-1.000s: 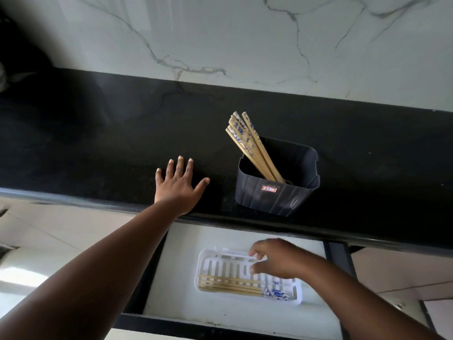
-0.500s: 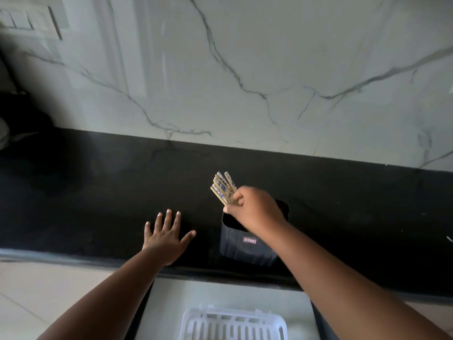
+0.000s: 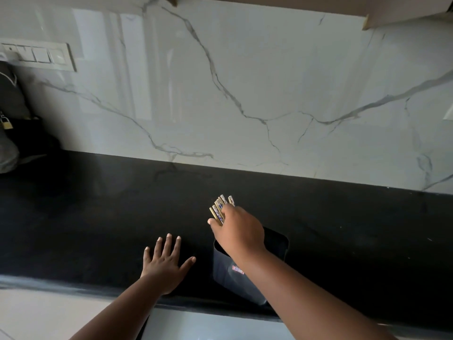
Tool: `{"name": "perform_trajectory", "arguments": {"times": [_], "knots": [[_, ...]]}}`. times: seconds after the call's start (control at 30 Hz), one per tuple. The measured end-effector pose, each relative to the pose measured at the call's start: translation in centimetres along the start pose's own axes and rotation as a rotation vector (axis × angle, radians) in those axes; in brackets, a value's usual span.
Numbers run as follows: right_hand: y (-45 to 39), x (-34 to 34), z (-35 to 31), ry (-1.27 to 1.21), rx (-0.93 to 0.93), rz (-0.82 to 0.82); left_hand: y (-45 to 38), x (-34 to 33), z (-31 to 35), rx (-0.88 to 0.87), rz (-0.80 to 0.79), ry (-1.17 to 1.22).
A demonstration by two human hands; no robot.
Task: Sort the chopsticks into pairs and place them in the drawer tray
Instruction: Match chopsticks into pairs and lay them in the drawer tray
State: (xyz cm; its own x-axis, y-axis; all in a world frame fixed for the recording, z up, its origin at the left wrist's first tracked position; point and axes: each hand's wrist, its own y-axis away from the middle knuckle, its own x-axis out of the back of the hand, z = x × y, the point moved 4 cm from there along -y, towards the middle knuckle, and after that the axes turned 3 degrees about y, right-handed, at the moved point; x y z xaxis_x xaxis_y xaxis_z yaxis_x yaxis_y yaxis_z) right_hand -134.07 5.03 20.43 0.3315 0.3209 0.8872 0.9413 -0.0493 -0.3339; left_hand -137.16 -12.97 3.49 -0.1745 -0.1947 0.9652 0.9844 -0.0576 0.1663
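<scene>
**Hand reaches chopsticks in counter holder**

A dark bag (image 3: 9,133) sits cut off at the left edge below a switch plate (image 3: 39,56). The left hand (image 3: 165,265) lies flat on the black counter (image 3: 98,217), fingers spread. The right hand (image 3: 236,231) covers the chopsticks (image 3: 219,208), only their tops showing; its grip cannot be made out. The holder (image 3: 228,273) is partly hidden by the forearm.

Dim, soft daylight; glossy wall (image 3: 245,82) glare, wide-angle bending at edges.
</scene>
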Motion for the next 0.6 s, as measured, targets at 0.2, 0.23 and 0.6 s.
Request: {"name": "perform_trajectory", "arguments": {"times": [0.2, 0.23, 0.6], "knots": [[-0.9, -0.2, 0.5, 0.135, -0.041, -0.066, 0.3, 0.3, 0.2, -0.005, 0.004, 0.006], [-0.9, 0.0, 0.5, 0.125, -0.05, -0.079, 0.3, 0.4, 0.1, -0.005, 0.004, 0.006], [-4.9, 12.0, 2.7, -0.657, -0.118, -0.101, 0.4, 1.0, 0.5, 0.045, -0.127, 0.053]]}}
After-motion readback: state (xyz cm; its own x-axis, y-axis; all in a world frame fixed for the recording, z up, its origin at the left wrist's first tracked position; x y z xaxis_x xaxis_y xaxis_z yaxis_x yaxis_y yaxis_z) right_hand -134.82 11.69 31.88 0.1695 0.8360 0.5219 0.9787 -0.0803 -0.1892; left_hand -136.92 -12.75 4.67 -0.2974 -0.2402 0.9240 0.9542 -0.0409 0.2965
